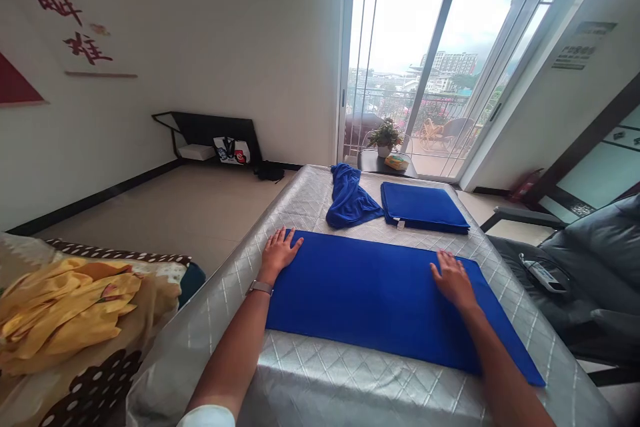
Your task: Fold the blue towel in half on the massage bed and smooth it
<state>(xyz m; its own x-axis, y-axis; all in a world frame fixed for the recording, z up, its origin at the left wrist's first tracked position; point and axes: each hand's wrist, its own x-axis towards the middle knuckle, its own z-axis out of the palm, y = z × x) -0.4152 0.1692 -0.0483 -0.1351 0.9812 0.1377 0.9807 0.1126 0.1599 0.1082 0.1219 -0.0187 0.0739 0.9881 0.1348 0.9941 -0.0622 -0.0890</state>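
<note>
A long blue towel (370, 297) lies flat across a silver quilted table (310, 373). My left hand (278, 252) rests open, fingers spread, on the towel's far left corner. Flat on the far edge near the right end lies my right hand (453, 277), also open. Beyond them sit a crumpled blue towel (349, 197) and a neatly folded blue towel (423, 207), side by side.
A yellow cloth (65, 307) lies on a dotted cushion at the left. A dark recliner (575, 267) with a remote (543, 273) stands at the right. Behind the table are a small stand with a potted plant (384, 137) and glass balcony doors (430, 53).
</note>
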